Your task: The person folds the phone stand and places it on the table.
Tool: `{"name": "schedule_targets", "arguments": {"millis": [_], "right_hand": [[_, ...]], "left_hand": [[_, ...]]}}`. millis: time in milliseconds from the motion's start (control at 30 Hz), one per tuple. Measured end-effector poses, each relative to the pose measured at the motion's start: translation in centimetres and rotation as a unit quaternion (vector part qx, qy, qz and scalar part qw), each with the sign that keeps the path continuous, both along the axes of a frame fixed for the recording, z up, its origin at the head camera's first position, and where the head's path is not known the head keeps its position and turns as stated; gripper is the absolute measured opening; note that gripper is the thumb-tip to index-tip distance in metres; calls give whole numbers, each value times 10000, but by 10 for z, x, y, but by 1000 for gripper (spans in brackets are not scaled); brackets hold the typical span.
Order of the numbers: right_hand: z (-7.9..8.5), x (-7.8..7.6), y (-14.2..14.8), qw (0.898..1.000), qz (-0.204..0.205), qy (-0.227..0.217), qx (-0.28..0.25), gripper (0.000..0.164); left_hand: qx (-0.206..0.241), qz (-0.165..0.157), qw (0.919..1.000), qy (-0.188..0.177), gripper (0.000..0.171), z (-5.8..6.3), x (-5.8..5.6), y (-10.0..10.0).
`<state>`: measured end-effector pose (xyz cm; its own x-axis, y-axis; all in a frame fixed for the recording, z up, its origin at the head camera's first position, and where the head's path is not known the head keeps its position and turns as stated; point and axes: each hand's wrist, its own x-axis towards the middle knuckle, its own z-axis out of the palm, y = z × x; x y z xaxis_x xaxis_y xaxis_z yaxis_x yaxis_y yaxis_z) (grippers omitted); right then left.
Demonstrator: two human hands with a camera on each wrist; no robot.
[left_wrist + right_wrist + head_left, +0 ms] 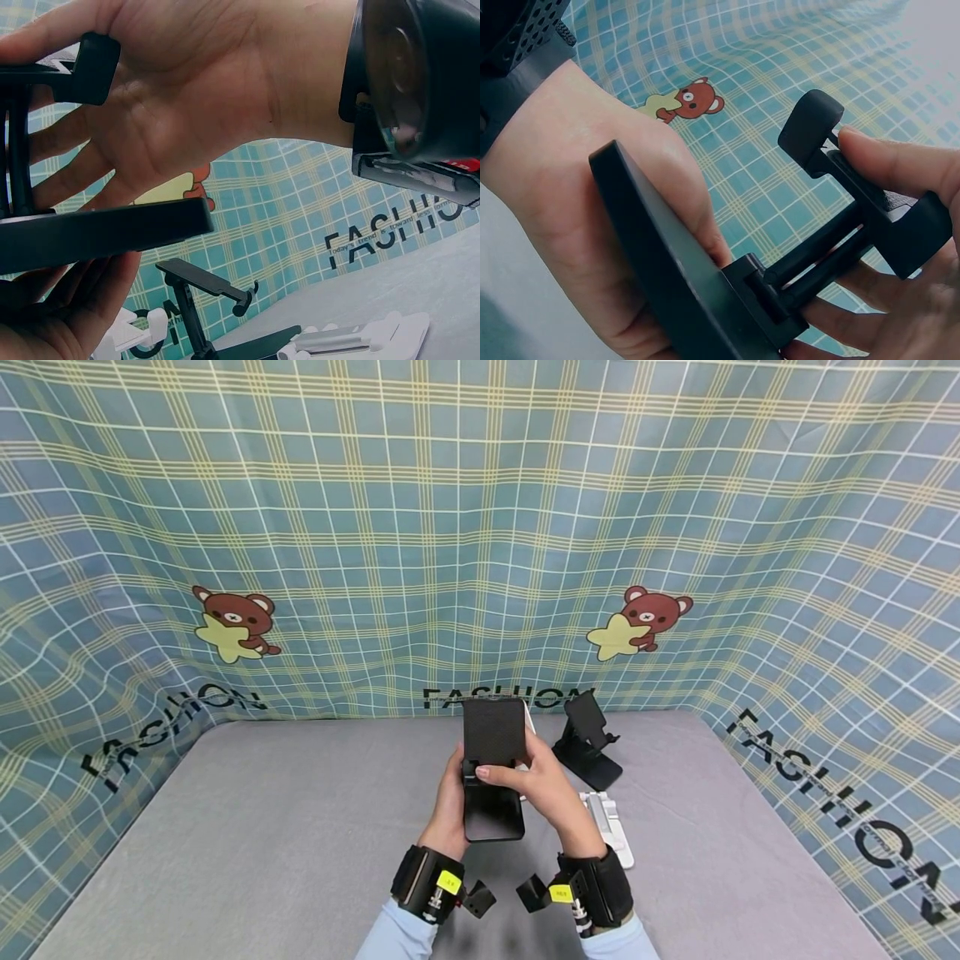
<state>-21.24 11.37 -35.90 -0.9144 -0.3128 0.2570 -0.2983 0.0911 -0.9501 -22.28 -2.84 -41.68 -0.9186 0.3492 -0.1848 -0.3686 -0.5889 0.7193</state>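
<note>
Both hands hold a black folding phone stand (493, 731) in front of the body, above the grey table. In the head view its flat plate is uppermost and its glossy base points toward the body. My left hand (447, 806) grips its left side; in the right wrist view the left thumb (889, 161) lies along the lipped cradle. My right hand (546, 781) holds the right side, its thumb crossing the front near the hinge. Two parallel rods (821, 259) join cradle and base. In the left wrist view, right-hand fingers (94, 304) lie under the base (112, 231).
Another black phone stand (588, 739) stands unfolded at the back right of the table (300, 827). Closer in lies a white folded stand (611, 831). A further white object (528, 717) is partly hidden behind the held stand. Plaid cloth (450, 527) walls the table's back and sides.
</note>
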Motion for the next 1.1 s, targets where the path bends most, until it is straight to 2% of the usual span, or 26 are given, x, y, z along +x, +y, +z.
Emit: {"name": "schedule_targets", "arguments": {"millis": [167, 367, 633, 833, 1100], "right_hand": [[-2, -1, -1, 10000, -82, -30, -48, 58], [-4, -3, -5, 9993, -369, 54, -78, 54], [-9, -7, -12, 9956, -896, 203, -199, 47], [-13, -10, -15, 9910, -1266, 281, -325, 46], [9, 7, -20, 9823, -1795, 448, -301, 38]], "left_hand": [[263, -98, 9996, 88, 54, 6, 3, -1], [578, -294, 9975, 270, 55, 15, 8, -2], [1098, -559, 9914, 442, 52, 16, 5, -1], [942, -483, 9935, 411, 52, 15, 5, 1], [327, -236, 9991, 147, 46, 17, 11, 4]]}}
